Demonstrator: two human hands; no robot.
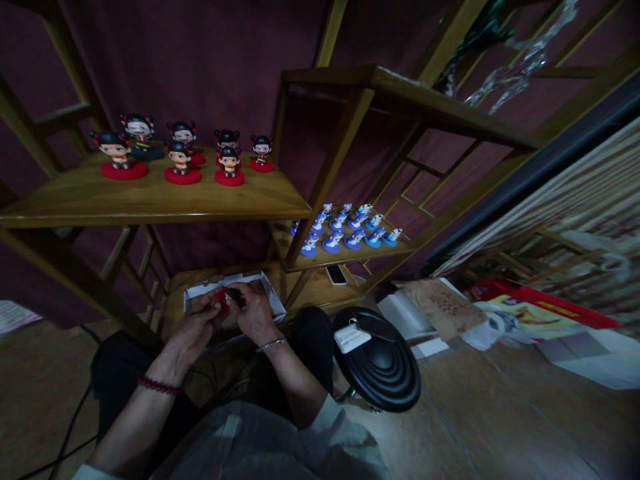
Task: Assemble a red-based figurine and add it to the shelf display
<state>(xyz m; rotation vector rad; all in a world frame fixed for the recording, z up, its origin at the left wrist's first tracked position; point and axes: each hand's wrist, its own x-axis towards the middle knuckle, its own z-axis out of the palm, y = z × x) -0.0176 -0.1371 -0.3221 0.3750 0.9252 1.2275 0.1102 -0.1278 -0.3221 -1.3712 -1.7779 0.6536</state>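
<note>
Two hands hold a small figurine

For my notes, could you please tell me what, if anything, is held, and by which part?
A small figurine: the left hand holds its red base; the right hand seems at its dark head.

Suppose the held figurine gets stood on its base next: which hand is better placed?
Probably the right hand: it seems to hold the figurine by its dark end, whereas the left hand is at the red base, which must stay clear.
</note>
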